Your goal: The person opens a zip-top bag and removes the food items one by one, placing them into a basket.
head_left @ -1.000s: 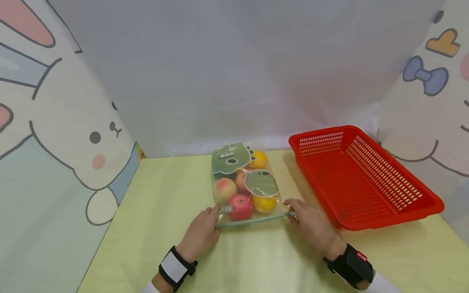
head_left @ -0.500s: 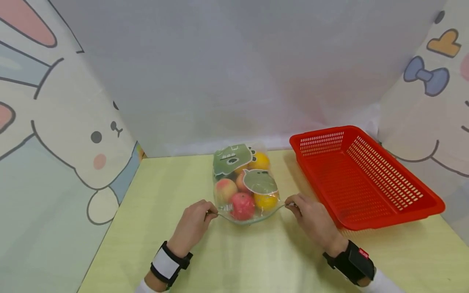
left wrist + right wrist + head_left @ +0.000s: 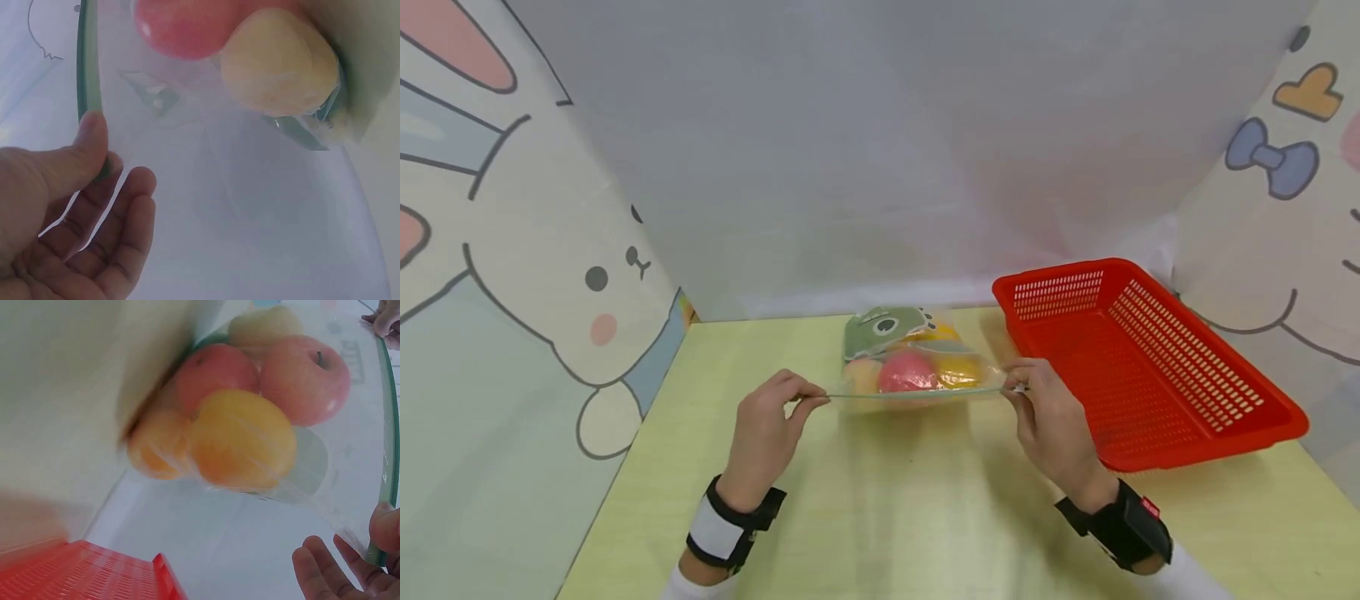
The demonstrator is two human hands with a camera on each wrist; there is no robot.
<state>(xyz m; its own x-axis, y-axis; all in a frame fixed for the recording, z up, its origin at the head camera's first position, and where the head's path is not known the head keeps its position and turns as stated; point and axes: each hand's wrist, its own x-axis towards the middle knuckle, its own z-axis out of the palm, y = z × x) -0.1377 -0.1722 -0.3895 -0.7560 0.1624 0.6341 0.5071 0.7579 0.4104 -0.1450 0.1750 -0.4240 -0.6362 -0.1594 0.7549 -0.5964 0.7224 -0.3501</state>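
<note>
A clear zip bag (image 3: pixel 885 329) with green dinosaur prints holds several fruits. Its green zip strip (image 3: pixel 917 393) is stretched straight between the hands, raised off the table. My left hand (image 3: pixel 766 429) pinches the strip's left end between thumb and forefinger, the other fingers loosely curled in the left wrist view. At the opposite corner, my right hand (image 3: pixel 1058 429) pinches the strip's right end. Through the plastic show a red apple (image 3: pixel 304 381), a large orange (image 3: pixel 244 440) and a pale peach (image 3: pixel 281 65). Whether the bag's far end still touches the table, I cannot tell.
A red plastic basket (image 3: pixel 1150 375) with slotted walls stands on the pale yellow table (image 3: pixel 760 342), just right of my right hand. Behind is a grey-white wall (image 3: pixel 850 167). Panels with cartoon rabbits (image 3: pixel 542 275) flank the table on both sides.
Both hands have risen, lifting the bag's zip edge off the table. The left hand has shifted left and the strip has gone from slack to taut. The basket has stayed put.
</note>
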